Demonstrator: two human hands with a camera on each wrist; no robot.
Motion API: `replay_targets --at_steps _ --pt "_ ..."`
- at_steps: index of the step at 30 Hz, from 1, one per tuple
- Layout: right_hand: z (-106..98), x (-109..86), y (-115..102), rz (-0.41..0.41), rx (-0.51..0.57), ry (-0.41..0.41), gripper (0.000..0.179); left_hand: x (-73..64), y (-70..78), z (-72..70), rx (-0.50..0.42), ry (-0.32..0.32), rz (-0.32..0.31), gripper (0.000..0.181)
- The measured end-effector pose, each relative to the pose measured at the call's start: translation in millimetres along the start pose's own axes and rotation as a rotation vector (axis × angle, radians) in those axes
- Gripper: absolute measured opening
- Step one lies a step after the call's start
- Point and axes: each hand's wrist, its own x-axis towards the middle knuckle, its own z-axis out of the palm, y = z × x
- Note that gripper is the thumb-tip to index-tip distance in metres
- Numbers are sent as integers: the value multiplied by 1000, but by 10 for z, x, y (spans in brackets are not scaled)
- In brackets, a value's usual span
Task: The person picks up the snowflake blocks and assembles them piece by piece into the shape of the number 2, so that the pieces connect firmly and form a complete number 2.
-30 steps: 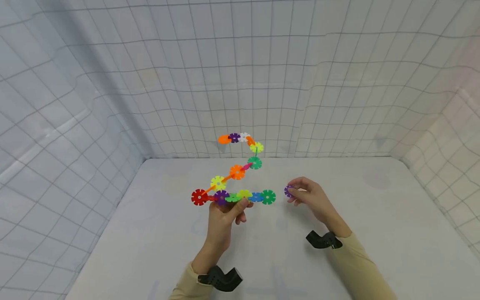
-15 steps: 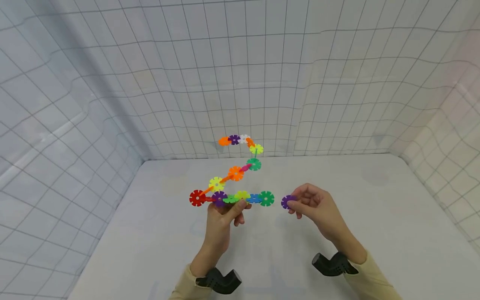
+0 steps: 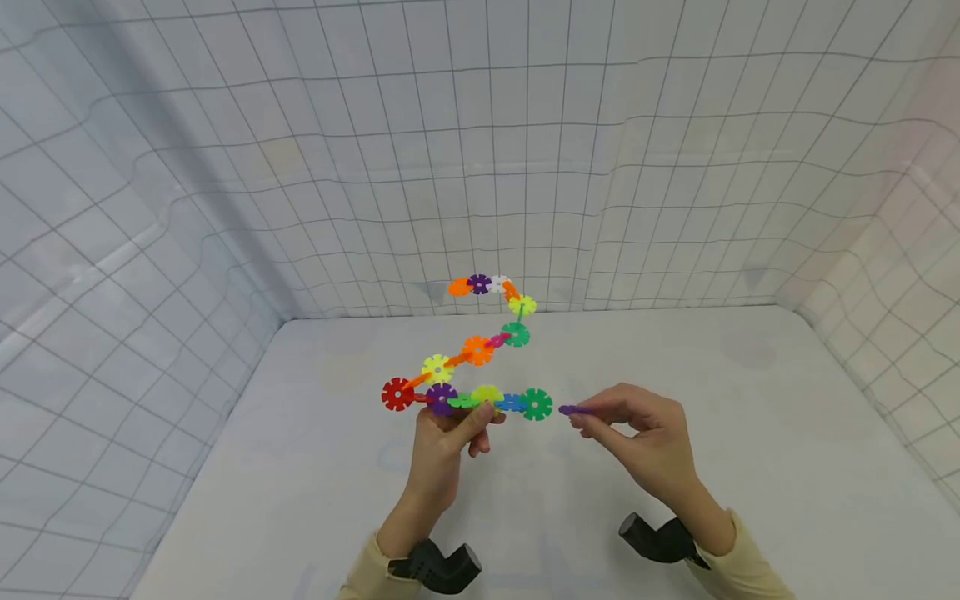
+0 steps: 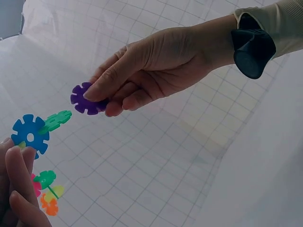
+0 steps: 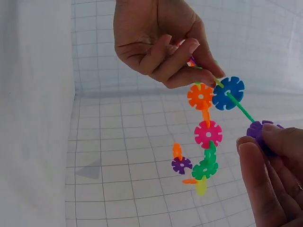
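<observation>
My left hand (image 3: 438,454) grips a chain of notched plastic discs, thumb on the yellow disc (image 3: 487,395) of its lower row. That row runs from a red disc (image 3: 397,394) at the left to a green disc (image 3: 536,404) at the right end. From the red end the chain zigzags up and away to an orange disc (image 3: 460,287). My right hand (image 3: 645,433) pinches a loose purple disc (image 4: 86,99) between thumb and fingers. The head view shows this disc edge-on, a small gap right of the green one. In the left wrist view the green disc (image 4: 57,121) slots into a blue disc (image 4: 31,135).
A white table surface (image 3: 360,500) lies below both hands. Pale sheeting with a dark grid (image 3: 480,150) rises behind it and along both sides. Each wrist carries a black camera mount (image 3: 438,568).
My right hand has come nearer and turned the purple disc from face-on to edge-on, close to the green end. The left hand holds the chain almost still, with a slight shift of its far end rightward.
</observation>
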Motion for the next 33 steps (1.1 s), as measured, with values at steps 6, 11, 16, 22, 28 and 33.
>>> replay_targets --at_steps 6,11,16,22,28,33 --pt "8 -8 -89 227 76 -7 20 -9 4 5 -8 -12 12 22" --pt "-11 -8 -120 391 139 1 11 -18 8 8 -15 -19 10 22" --pt "-16 -6 -118 473 165 -10 16 -20 12 14 -17 -23 0 23" --pt "-8 -2 -115 483 191 -9 15 -24 14 20 -24 -32 6 23" --pt "-7 -4 -107 357 168 14 15 -23 16 25 -27 -32 5 23" --pt "23 -8 -86 167 167 30 25 -22 20 25 -23 -29 -1 23"
